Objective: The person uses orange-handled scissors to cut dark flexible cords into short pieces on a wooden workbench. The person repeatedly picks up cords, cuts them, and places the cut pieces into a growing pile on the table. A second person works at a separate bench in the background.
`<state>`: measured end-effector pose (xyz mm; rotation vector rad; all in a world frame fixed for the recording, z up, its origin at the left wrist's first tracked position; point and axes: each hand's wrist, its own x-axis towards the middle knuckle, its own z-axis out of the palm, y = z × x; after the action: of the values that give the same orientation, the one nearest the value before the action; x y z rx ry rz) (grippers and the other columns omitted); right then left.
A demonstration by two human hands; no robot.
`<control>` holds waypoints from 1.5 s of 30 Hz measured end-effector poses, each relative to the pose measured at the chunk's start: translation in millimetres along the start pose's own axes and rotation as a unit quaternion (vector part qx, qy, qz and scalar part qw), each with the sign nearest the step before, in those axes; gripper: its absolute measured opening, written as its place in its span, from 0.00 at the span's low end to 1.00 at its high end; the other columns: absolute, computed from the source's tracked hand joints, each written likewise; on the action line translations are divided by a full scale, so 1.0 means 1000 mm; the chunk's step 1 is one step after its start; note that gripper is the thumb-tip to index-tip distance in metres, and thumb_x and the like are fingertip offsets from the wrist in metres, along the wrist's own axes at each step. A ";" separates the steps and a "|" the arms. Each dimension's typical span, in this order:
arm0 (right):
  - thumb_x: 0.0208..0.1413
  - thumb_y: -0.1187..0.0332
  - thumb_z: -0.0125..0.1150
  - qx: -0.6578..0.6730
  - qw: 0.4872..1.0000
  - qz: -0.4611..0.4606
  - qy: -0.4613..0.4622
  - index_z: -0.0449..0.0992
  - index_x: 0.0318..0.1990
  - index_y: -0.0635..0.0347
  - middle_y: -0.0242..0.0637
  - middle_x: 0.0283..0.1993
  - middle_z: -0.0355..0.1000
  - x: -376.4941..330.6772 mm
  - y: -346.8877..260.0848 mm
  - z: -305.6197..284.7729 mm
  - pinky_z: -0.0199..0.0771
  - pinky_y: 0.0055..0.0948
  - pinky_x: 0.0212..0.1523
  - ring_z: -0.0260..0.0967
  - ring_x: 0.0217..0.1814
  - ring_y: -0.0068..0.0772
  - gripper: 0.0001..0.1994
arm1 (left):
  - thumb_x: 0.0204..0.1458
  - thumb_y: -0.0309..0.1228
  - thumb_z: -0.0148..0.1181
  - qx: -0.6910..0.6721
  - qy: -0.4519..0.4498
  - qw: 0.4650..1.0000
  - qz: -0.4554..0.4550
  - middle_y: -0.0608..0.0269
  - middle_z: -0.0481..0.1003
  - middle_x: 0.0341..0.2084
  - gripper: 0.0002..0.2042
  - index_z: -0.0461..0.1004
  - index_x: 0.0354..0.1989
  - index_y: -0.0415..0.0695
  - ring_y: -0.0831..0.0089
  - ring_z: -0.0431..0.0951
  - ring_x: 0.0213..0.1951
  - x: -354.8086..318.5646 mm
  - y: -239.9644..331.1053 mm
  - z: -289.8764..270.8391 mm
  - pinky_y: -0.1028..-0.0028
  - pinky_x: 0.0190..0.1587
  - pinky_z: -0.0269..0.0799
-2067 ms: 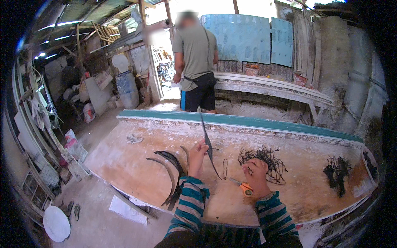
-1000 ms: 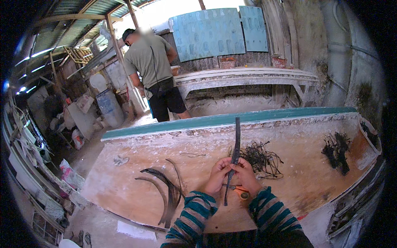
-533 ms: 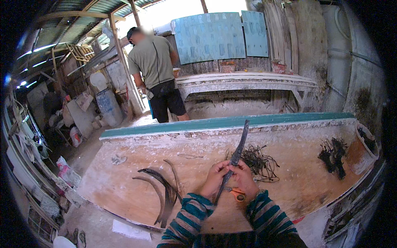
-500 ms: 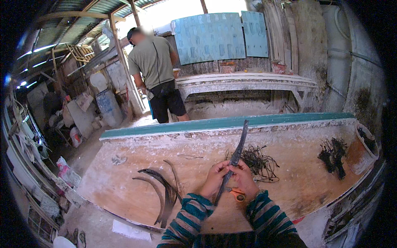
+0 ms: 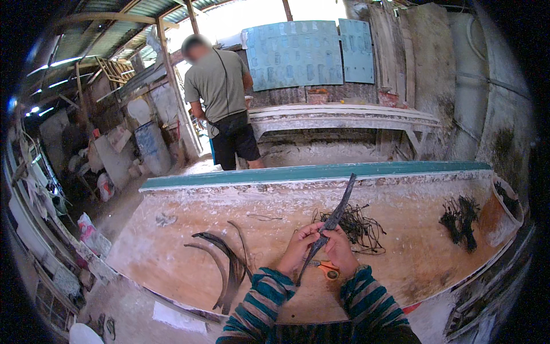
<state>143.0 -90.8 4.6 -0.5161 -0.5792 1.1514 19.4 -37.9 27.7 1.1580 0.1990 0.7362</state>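
Observation:
A long dark strip, like rubber (image 5: 342, 206), slants up and away from me, its far end above the table's back part. My left hand (image 5: 299, 246) pinches it near its middle, thumb and fingertips pressed together. My right hand (image 5: 339, 250) grips it right beside the left, also with closed fingers. Scissors with orange handles (image 5: 330, 272) lie on the table by my right hand, partly hidden by it. Just beyond that hand is a tangle of thin black cords (image 5: 366, 230). Several curved black strips (image 5: 232, 269) lie left of my hands.
The wooden table (image 5: 166, 246) has a raised green back edge (image 5: 275, 179). At its right stand a bundle of black cords (image 5: 460, 221) and a tilted, dusty bucket (image 5: 499, 215). Beyond, a person (image 5: 220, 92) stands facing away beside a whitened bench (image 5: 344, 120).
The strip's far end has swung slightly right and toward me, tilting it more. Both hands keep their hold. The person behind has shifted a little, with the head turned more to the left.

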 end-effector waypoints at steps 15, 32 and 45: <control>0.48 0.74 0.60 -0.280 0.959 -0.037 0.009 0.69 0.33 0.55 0.25 0.28 0.67 0.001 0.000 0.000 0.59 0.15 0.25 0.60 0.25 0.14 0.07 | 0.54 0.32 0.52 0.070 0.094 0.993 0.015 0.70 0.72 0.28 0.09 0.71 0.39 0.41 0.82 0.71 0.30 -0.001 -0.004 -0.006 0.82 0.33 0.66; 0.47 0.75 0.60 -0.220 0.973 0.058 0.044 0.72 0.35 0.57 0.25 0.28 0.66 -0.003 -0.004 0.006 0.62 0.20 0.28 0.62 0.28 0.19 0.07 | 0.56 0.33 0.51 0.179 0.155 0.969 0.072 0.73 0.68 0.21 0.06 0.68 0.31 0.44 0.86 0.65 0.22 0.003 -0.012 -0.011 0.83 0.22 0.61; 0.50 0.74 0.59 -0.166 0.983 0.067 0.048 0.70 0.33 0.58 0.26 0.26 0.66 -0.005 -0.007 0.010 0.62 0.15 0.25 0.63 0.26 0.16 0.04 | 0.58 0.31 0.48 0.192 0.167 0.958 0.134 0.72 0.64 0.23 0.06 0.63 0.32 0.43 0.85 0.63 0.28 0.008 -0.018 -0.011 0.82 0.31 0.63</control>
<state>139.7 -96.6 15.9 -0.9039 -0.6641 1.1541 27.5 -28.4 9.5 1.4390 0.4922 1.1714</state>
